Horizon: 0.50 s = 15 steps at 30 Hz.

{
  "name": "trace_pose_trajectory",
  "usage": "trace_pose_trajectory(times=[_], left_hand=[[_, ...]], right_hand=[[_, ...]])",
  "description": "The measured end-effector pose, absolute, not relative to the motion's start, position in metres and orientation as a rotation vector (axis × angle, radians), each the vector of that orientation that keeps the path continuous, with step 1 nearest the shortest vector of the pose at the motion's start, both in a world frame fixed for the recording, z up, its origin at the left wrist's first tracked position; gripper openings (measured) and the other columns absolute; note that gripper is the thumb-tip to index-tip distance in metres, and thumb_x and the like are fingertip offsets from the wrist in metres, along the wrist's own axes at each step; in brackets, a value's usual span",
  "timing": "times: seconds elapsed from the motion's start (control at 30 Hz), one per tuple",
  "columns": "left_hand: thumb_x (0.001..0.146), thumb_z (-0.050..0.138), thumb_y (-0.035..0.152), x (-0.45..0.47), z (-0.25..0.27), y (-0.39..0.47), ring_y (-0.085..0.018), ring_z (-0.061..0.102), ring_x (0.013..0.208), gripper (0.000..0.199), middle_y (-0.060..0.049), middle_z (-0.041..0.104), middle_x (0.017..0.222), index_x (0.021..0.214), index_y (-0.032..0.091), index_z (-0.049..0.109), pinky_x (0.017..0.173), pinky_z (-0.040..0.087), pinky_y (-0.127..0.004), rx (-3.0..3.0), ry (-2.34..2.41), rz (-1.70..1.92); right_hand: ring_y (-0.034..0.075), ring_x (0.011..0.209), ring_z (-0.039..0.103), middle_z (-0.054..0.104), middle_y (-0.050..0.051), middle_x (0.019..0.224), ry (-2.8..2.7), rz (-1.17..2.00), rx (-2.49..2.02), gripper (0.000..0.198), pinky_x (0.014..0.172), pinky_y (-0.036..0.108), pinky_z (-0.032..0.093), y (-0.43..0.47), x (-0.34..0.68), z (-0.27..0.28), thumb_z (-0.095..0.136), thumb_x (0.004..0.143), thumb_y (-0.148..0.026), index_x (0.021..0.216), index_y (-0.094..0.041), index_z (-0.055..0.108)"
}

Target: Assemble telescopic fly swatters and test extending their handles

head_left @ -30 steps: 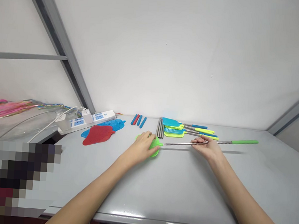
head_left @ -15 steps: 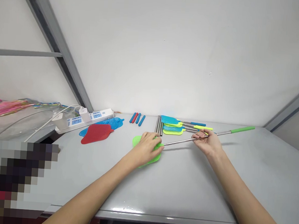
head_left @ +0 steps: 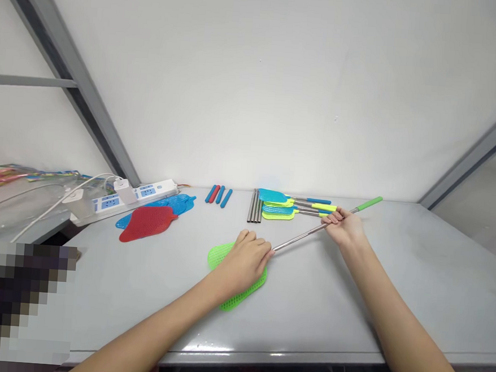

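Observation:
A green fly swatter (head_left: 240, 300) with a steel rod slants up to the right over the table in the head view. My left hand (head_left: 249, 262) is closed round the neck of its mesh head and covers part of it. My right hand (head_left: 343, 228) grips the steel rod farther up, palm turned upward. Beyond that hand the green handle (head_left: 369, 203) sticks out. Just behind, finished-looking swatters (head_left: 278, 212) with blue and yellow-green heads lie stacked, and several bare steel rods (head_left: 255, 206) lie side by side to their left.
Several blue and red handle grips (head_left: 218, 195) lie near the wall. Red (head_left: 148, 224) and blue swatter heads (head_left: 183, 204) rest on the left beside a white power strip (head_left: 145, 193) with cables. The table's front edge (head_left: 278, 358) runs across below.
The green swatter has become shorter between its head and handle end. Its head has moved nearer to me, and my left hand has closed tighter at its neck. The view has shifted slightly.

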<state>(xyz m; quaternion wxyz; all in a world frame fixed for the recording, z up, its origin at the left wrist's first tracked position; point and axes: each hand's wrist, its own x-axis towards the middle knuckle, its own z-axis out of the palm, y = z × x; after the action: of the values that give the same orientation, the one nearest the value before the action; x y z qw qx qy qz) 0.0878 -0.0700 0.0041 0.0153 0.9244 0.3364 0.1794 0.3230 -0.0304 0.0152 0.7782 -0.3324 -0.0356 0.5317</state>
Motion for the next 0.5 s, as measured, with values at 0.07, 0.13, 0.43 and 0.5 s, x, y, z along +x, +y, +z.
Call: trace_pose_trajectory(times=[0.07,0.13,0.43,0.5], left_hand=[[0.085,0.024,0.024,0.088,0.003,-0.072,-0.014,0.035,0.064,0.029,-0.001,0.046,0.06,0.061,0.017,0.04,0.067,0.026,-0.031,2.841,1.032,0.548],[0.085,0.023,0.023,0.088,0.002,-0.074,-0.014,0.035,0.063,0.029,-0.001,0.045,0.059,0.061,0.017,0.039,0.066,0.025,-0.03,2.803,1.019,0.54],[0.085,0.022,0.027,0.087,-0.002,-0.068,-0.012,0.033,0.061,0.03,0.002,0.039,0.055,0.059,0.017,0.032,0.067,0.024,-0.029,2.66,1.002,0.51],[0.085,0.022,0.028,0.085,-0.001,-0.067,-0.012,0.033,0.061,0.031,0.003,0.037,0.053,0.058,0.016,0.03,0.067,0.024,-0.028,2.628,1.006,0.499]], right_hand=[[0.004,0.028,0.016,0.016,-0.01,0.041,-0.082,1.083,-0.693,0.02,0.028,0.016,0.019,-0.035,0.317,0.017,0.029,0.074,-0.006,0.058,-0.017,0.029],[0.004,0.028,0.014,0.014,-0.01,0.04,-0.077,1.027,-0.677,0.019,0.027,0.016,0.016,-0.039,0.312,0.019,0.03,0.073,-0.009,0.056,-0.018,0.027],[0.004,0.03,0.011,0.012,-0.01,0.04,-0.086,1.026,-0.513,0.013,0.026,0.018,0.013,-0.042,0.306,0.015,0.035,0.067,-0.013,0.055,-0.017,0.031],[0.005,0.03,0.01,0.011,-0.01,0.039,-0.079,1.049,-0.479,0.014,0.026,0.018,0.013,-0.041,0.306,0.012,0.035,0.066,-0.014,0.054,-0.018,0.029]])
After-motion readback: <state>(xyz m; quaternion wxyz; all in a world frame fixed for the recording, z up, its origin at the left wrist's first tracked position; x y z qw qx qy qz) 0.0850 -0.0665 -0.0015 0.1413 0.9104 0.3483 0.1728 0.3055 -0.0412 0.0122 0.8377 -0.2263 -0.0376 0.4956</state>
